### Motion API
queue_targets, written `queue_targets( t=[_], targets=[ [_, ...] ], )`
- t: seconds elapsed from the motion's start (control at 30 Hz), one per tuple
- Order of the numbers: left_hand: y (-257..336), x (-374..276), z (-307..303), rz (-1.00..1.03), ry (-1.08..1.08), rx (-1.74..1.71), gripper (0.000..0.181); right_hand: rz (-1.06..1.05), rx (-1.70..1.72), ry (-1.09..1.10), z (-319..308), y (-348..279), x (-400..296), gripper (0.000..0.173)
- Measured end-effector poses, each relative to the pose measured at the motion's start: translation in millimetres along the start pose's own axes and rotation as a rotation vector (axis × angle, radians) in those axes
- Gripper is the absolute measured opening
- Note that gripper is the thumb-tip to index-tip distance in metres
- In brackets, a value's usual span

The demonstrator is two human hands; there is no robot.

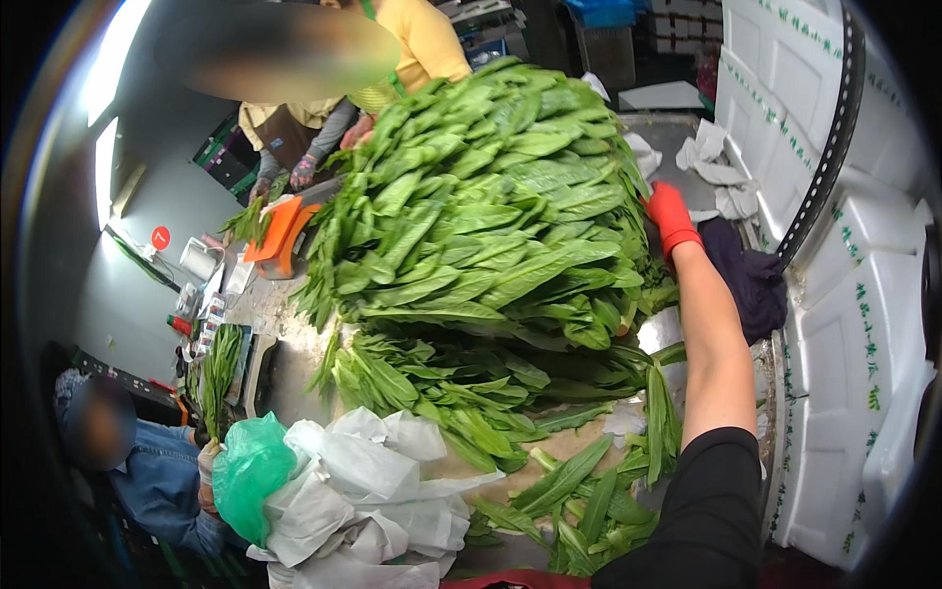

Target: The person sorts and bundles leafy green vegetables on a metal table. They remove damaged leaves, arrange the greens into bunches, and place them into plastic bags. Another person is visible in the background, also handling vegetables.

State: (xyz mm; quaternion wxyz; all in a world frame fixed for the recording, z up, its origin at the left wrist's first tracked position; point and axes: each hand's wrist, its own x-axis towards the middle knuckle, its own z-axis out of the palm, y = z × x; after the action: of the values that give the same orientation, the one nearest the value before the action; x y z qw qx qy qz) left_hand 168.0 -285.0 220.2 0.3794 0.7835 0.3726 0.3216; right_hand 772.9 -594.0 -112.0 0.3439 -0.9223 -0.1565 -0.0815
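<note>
A large heap of long green leafy vegetables (486,199) fills the middle of the metal work table (294,368). My right hand (668,213), in a red glove, reaches to the heap's right side near white paper scraps (710,158); its fingertips are partly hidden, so a grip cannot be told. My left hand is out of view. Below the main heap lies a smaller layer of the same leaves (441,390). Loose leaves (581,501) are scattered close to my body. Crumpled white paper sheets (360,501) lie at the near left with a green plastic bag (254,471) beside them.
White foam boxes (839,331) stand stacked along the right edge, with dark cloth (743,280) beside my forearm. Co-workers stand across the table and at the left, one holding a leaf bundle (221,368) near a scale. An orange holder (276,235) sits at the far left.
</note>
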Motion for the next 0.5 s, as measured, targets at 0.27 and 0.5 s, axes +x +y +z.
queue_targets(
  t=[0.27,0.5],
  targets=[
    [-105.5,-94.6,14.4,-0.205,-0.229,-0.387,0.044,-0.036,0.178,0.289,-152.4,4.3,-77.1,0.039],
    [-135.5,-129.9,49.4,-0.21,-0.608,-0.751,0.043,-0.317,0.645,-0.086,-269.0,-149.0,-231.6,0.028]
  ],
)
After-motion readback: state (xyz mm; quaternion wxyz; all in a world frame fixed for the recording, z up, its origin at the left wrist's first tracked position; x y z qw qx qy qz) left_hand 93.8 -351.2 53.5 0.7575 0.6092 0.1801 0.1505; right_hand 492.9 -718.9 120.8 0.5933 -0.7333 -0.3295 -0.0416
